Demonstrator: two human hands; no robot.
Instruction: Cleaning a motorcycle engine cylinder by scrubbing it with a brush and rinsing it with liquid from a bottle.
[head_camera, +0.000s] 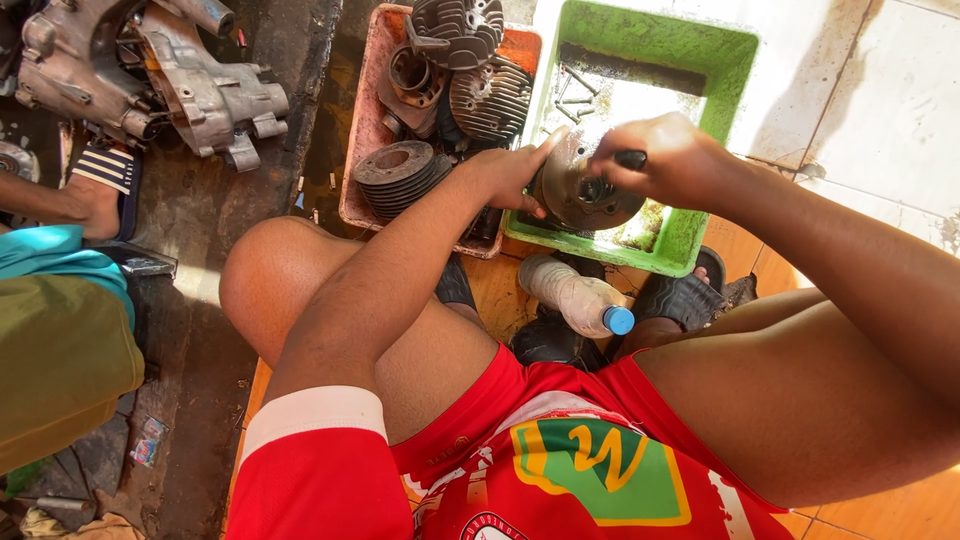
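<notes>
— What is lying at the far left?

— A grey cast-metal engine casing (150, 75) is sitting on the dark floor, and another person's sandalled foot (95, 195) is resting just below it, beside a green and teal garment (60, 330).

— And moving right?

— A pink rectangular plastic tray (362, 130) is holding several dark, finned metal cylinders (455, 75); one round finned cylinder (398, 175) is lying at its near-left corner. The person's left forearm is crossing over this tray's near edge.

— What is the left hand doing?

— The left hand (510, 170) is cupping the side of a round, grimy brown metal engine part (580, 195), its fingers pressing together against it, thumb pointing up along the rim.

— Where is that part?

— It is being held over the near edge of a bright green plastic basin (690, 60), which has loose bolts (575, 95) lying in its pale bottom.

— And the right hand?

— The right hand (665, 160) is closing into a fist around a black tool handle (630, 158), its fingers wrapping it tightly, directly above the part's opening.

— Anything below?

— A white plastic bottle with a blue cap (585, 300) is lying between the person's knees, next to black sandals (680, 295) on the orange tiled floor.
</notes>
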